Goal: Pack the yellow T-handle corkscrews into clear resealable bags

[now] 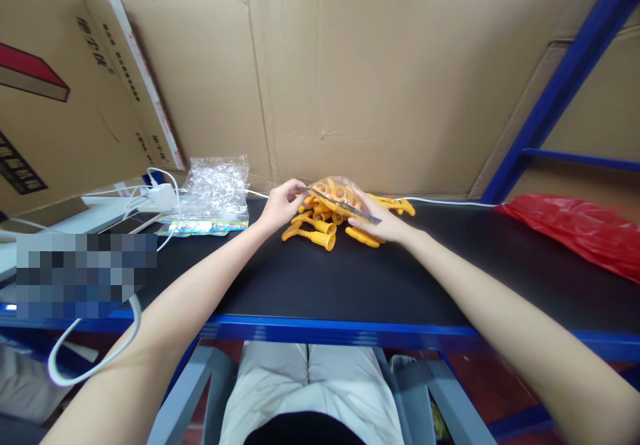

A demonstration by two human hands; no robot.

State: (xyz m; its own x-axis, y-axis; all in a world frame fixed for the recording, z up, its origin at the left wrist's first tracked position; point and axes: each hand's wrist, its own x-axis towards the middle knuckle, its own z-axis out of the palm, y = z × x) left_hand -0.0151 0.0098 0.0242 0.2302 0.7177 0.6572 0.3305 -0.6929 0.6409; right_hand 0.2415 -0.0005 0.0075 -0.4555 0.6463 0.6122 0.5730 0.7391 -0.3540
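A small clear plastic bag (339, 195) holding several yellow plastic toy pieces is held between both my hands above the black table (350, 278). My left hand (281, 204) pinches the bag's left corner. My right hand (376, 224) grips the bag's right edge from below. Under and beside the bag lies a pile of loose yellow plastic pieces (315, 232), some trumpet-shaped, with more yellow pieces (395, 204) behind my right hand.
A stack of empty clear bags (216, 192) with a colourful printed edge lies to the left. A white charger (161, 196) and cables sit further left. A red plastic bag (580, 232) lies at the right. Cardboard walls (380, 78) stand behind, with a blue rack post (560, 92).
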